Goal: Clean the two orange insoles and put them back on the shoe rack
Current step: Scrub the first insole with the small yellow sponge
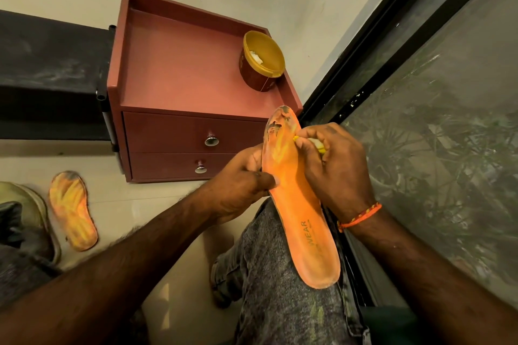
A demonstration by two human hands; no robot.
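Observation:
An orange insole (302, 216) with dark grime at its toe rests lengthwise on my knee, heel towards me. My left hand (241, 187) grips its left edge near the middle, thumb on top. My right hand (333, 165) is closed on a small yellow tool (319, 145) and presses its tip against the insole's right edge near the toe. A second orange insole (73, 211), streaked and dirty, lies on the floor at the left.
A reddish two-drawer cabinet (179, 87) stands ahead against the wall, with an open yellow-rimmed tub (262, 60) on its top. A black rack shelf (50, 73) is at the left. A worn shoe (30, 218) sits at the far left. A glass panel (437, 126) runs along the right.

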